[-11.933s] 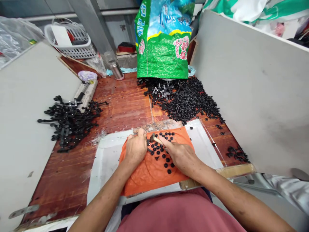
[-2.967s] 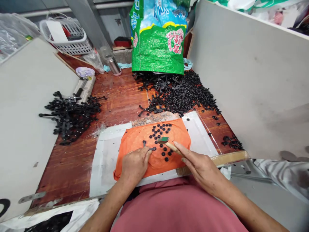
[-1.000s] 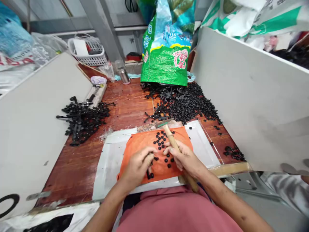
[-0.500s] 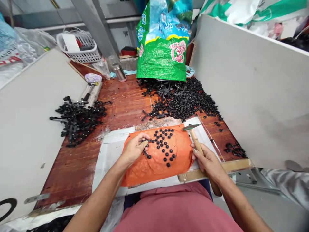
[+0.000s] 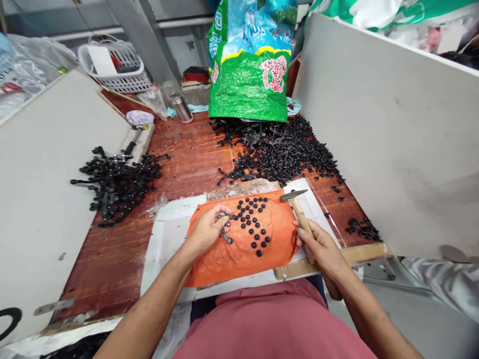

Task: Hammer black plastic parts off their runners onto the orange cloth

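Note:
My left hand [image 5: 209, 227] pinches a black branched plastic part [image 5: 226, 237] over the left side of an orange cloth [image 5: 224, 264]. Parts of it are hidden by my fingers. To its right, several small round black caps [image 5: 251, 222] lie scattered on the cloth. At the cloth's right edge, my right hand [image 5: 318, 244] is wrapped around the wooden handle of a hammer [image 5: 301, 214]. Its metal head points up and away, just above the cloth's far right corner.
A heap of small black parts [image 5: 288, 154] spreads below a green and blue bag [image 5: 249, 85]. Branched black parts [image 5: 116, 184] pile up at the left. Grey panels [image 5: 377, 134] flank the table. A metal flask [image 5: 181, 107] and a white basket [image 5: 116, 70] stand at the back.
The view has shifted slightly, so the scene sits a little further left and up. Both hands keep their grips, and the caps on the cloth look the same.

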`<move>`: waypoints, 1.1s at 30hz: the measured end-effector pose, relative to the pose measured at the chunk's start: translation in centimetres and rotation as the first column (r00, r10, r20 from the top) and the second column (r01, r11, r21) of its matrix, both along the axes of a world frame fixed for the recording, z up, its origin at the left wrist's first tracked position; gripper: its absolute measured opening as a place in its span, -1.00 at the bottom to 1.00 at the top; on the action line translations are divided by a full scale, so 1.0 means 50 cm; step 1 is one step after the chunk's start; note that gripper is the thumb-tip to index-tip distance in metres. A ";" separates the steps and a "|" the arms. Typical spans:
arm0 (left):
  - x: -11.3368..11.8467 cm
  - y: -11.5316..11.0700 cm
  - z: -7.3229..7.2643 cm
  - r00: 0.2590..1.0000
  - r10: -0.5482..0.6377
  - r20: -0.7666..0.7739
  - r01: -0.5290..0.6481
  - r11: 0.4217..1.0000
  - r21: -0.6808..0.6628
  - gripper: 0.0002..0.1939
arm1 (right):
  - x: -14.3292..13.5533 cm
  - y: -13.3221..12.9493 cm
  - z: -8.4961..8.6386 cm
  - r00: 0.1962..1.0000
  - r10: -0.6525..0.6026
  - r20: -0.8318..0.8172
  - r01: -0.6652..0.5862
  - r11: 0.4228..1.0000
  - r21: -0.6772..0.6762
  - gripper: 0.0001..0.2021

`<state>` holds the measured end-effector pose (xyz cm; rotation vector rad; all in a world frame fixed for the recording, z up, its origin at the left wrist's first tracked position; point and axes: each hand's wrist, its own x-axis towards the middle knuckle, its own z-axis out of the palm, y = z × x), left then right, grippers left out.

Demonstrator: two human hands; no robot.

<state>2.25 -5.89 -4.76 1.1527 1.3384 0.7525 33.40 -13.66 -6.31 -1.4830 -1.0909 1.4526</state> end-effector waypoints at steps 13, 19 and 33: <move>0.010 0.000 0.004 1.000 0.014 -0.006 -0.014 1.000 0.000 -0.74 | -0.001 -0.002 -0.002 1.000 -0.023 0.003 0.023 1.000 -0.004 -0.50; 0.006 0.001 0.010 1.000 -0.001 -0.020 0.001 1.000 -0.012 -0.73 | 0.005 0.001 0.046 0.904 0.113 0.413 -0.195 0.967 0.162 -0.59; 0.018 0.001 0.023 0.998 0.023 0.057 -0.020 0.998 -0.060 -0.70 | -0.018 0.011 0.048 0.841 0.190 0.507 -0.322 0.928 0.186 -0.55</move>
